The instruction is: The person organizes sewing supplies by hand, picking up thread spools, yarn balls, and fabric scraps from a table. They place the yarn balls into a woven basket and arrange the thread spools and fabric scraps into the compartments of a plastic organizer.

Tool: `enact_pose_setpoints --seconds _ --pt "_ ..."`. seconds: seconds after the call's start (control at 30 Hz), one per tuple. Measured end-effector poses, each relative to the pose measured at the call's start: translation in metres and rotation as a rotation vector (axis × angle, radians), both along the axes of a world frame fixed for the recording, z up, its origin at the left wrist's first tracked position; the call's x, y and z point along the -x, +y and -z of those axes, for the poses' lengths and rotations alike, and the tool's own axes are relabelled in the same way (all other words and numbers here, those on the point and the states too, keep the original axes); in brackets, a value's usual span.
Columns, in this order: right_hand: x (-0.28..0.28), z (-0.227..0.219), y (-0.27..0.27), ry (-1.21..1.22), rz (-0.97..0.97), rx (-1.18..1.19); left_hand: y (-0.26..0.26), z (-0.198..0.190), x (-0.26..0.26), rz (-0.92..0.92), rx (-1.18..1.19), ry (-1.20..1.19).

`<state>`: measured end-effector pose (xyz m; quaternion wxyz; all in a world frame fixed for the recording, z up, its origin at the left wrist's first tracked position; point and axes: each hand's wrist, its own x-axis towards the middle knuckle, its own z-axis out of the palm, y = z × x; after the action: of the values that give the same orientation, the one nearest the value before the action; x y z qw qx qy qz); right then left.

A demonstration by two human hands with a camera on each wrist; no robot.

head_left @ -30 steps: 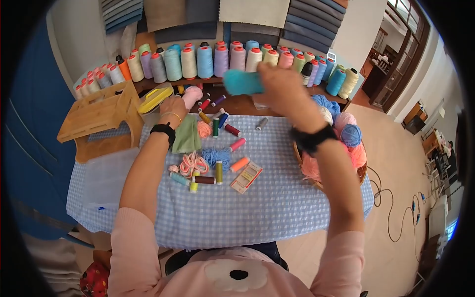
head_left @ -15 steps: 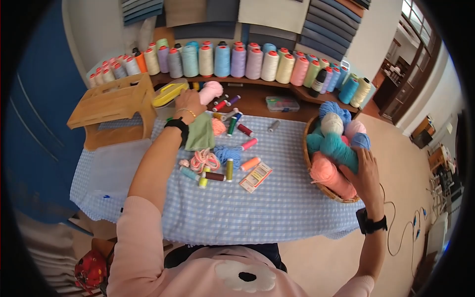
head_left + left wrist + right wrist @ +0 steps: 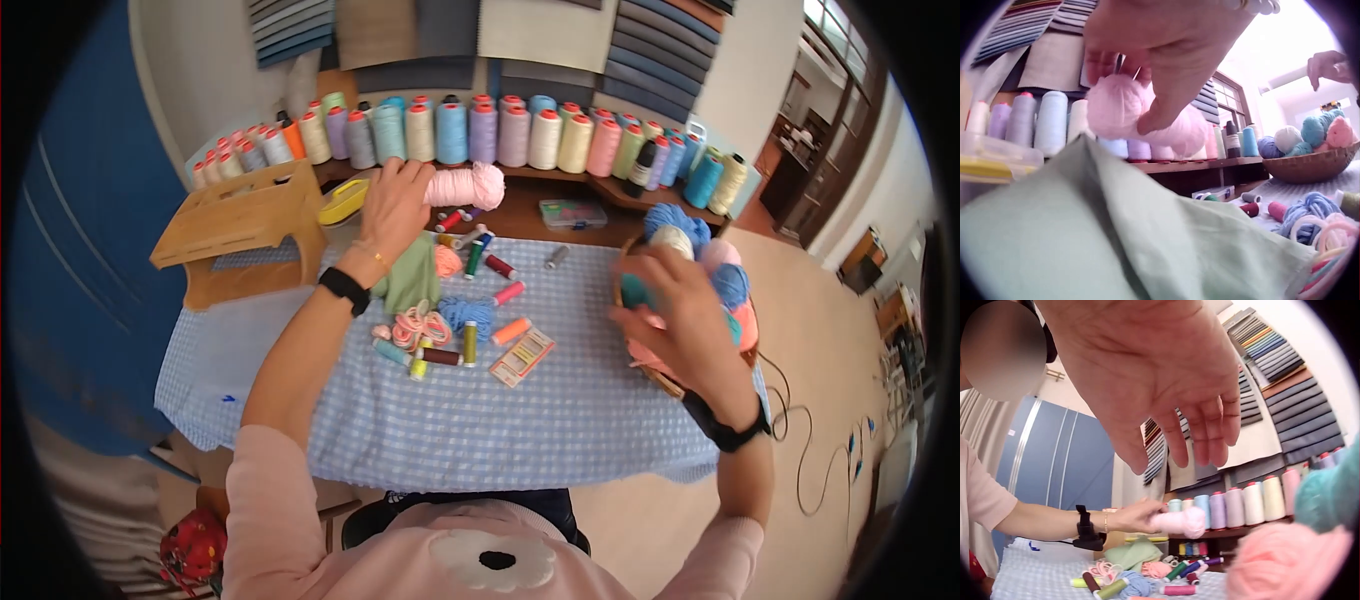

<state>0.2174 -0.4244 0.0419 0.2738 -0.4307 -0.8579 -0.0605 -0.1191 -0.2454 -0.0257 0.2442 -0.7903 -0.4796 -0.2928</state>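
My left hand (image 3: pixel 393 212) grips a pink skein of yarn (image 3: pixel 462 187) by its left end, raised above the small thread spools at the back. In the left wrist view, thumb and fingers pinch the skein (image 3: pixel 1113 109) over a green cloth (image 3: pixel 1210 244). At the right, my right hand (image 3: pixel 692 318) is spread beside and over the woven basket (image 3: pixel 1310 167) of yarn balls. Its palm and loosely extended fingers (image 3: pixel 1175 444) show with nothing in them. A teal skein (image 3: pixel 1329 494) and a coral one (image 3: pixel 1285 565) lie close by in the basket.
Small spools, a blue yarn bundle (image 3: pixel 467 315) and a needle card (image 3: pixel 523 357) lie mid-table on the checked cloth (image 3: pixel 450 430). A wooden stand (image 3: pixel 235 225) and yellow-handled box (image 3: pixel 344 202) are at left. Large thread cones (image 3: pixel 452 135) line the back shelf.
The right hand carried the teal skein to the basket, let it go and moved back off it. The left hand has lifted the pink skein and shifted it to the right.
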Motion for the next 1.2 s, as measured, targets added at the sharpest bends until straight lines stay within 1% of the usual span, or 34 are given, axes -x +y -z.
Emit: enact_pose_setpoints --seconds 0.03,0.1,0.17,0.2,0.23,0.27,0.3,0.37,0.43,0.47,0.5,0.57,0.6,0.63,0.67,0.7,0.73,0.77,0.8,0.83,0.87,0.9,0.93,0.97,1.0,1.03,1.07,1.1,1.17,1.2 --pt "0.012 0.003 0.006 0.001 -0.042 0.011 -0.009 -0.007 -0.01 0.032 0.003 0.001" --pt "0.037 0.007 0.017 -0.031 -0.041 -0.114 -0.031 -0.022 -0.028 0.192 -0.214 0.02" --pt "0.057 0.011 0.03 -0.008 -0.062 -0.276 -0.053 -0.031 -0.045 0.265 -0.245 0.016" --pt "0.062 0.016 0.037 -0.041 -0.05 -0.335 -0.062 -0.035 -0.051 0.311 -0.279 0.013" --pt "0.066 0.017 0.042 -0.04 -0.044 -0.336 -0.071 -0.037 -0.055 0.317 -0.28 0.015" --pt "0.069 0.017 0.045 -0.031 -0.021 -0.361 -0.079 -0.038 -0.058 0.363 -0.285 0.002" --pt "0.071 0.017 0.047 -0.023 0.0 -0.386 -0.083 -0.039 -0.06 0.405 -0.289 -0.012" --pt "0.066 0.011 0.042 -0.045 0.023 -0.378 -0.084 -0.037 -0.06 0.422 -0.315 0.002" --pt "0.056 0.006 0.035 -0.05 0.027 -0.29 -0.086 -0.036 -0.063 0.437 -0.338 0.012" --pt "0.048 0.004 0.032 -0.075 0.077 -0.258 -0.087 -0.037 -0.066 0.446 -0.373 -0.006" --pt "0.038 0.003 0.033 -0.039 0.1 -0.278 -0.088 -0.037 -0.068 0.457 -0.407 -0.024" --pt "0.009 0.0 0.04 0.017 0.175 -0.367 -0.088 -0.034 -0.067 0.46 -0.357 -0.06" --pt "-0.009 -0.003 0.044 0.01 0.289 -0.368 -0.088 -0.033 -0.065 0.41 -0.257 -0.053" --pt "-0.022 -0.009 0.047 0.074 0.383 -0.28 -0.087 -0.033 -0.063 0.364 -0.159 -0.048" --pt "-0.042 -0.01 0.052 0.061 0.428 -0.315 -0.08 -0.028 -0.059 0.355 -0.075 -0.056" --pt "-0.059 -0.008 0.057 0.048 0.473 -0.35 -0.069 -0.018 -0.054 0.365 -0.074 -0.064" --pt "-0.07 -0.008 0.059 0.04 0.483 -0.35 -0.056 -0.007 -0.047 0.34 0.008 -0.085" --pt "-0.079 -0.008 0.061 0.032 0.543 -0.326 -0.044 0.003 -0.041 0.314 0.089 -0.103" --pt "-0.085 -0.007 0.063 0.025 0.602 -0.301 -0.034 0.011 -0.034 0.323 0.089 -0.107" --pt "-0.089 -0.003 0.067 0.021 0.609 -0.301 -0.024 0.018 -0.028 0.264 0.201 -0.086" --pt "-0.091 0.001 0.072 0.012 0.655 -0.254 -0.016 0.025 -0.022 0.202 0.313 -0.064" --pt "-0.092 0.003 0.075 0.005 0.698 -0.205 -0.01 0.033 -0.017 0.205 0.314 -0.063" --pt "-0.09 0.004 0.077 -0.032 0.751 -0.133 -0.004 0.04 -0.013 0.12 0.368 -0.017" --pt "-0.096 0.009 0.081 -0.031 0.752 -0.131 0.002 0.047 -0.01 0.034 0.422 0.029" --pt "-0.108 0.018 0.086 -0.162 0.728 -0.032 0.01 0.055 -0.008 0.032 0.424 0.031" --pt "-0.117 0.026 0.092 -0.29 0.693 0.065 0.019 0.062 -0.003 0.007 0.537 0.051" --pt "-0.121 0.033 0.093 -0.316 0.674 -0.012 0.024 0.067 0.007 -0.027 0.648 0.067" --pt "-0.134 0.039 0.102 -0.378 0.629 0.019 0.026 0.07 0.017 -0.056 0.646 0.062" --pt "-0.103 0.017 0.093 -0.285 0.629 0.161 0.022 0.071 0.03 0.052 0.716 0.127" --pt "-0.099 0.01 0.081 -0.301 0.625 0.025 0.016 0.067 0.027 0.02 0.717 0.119"
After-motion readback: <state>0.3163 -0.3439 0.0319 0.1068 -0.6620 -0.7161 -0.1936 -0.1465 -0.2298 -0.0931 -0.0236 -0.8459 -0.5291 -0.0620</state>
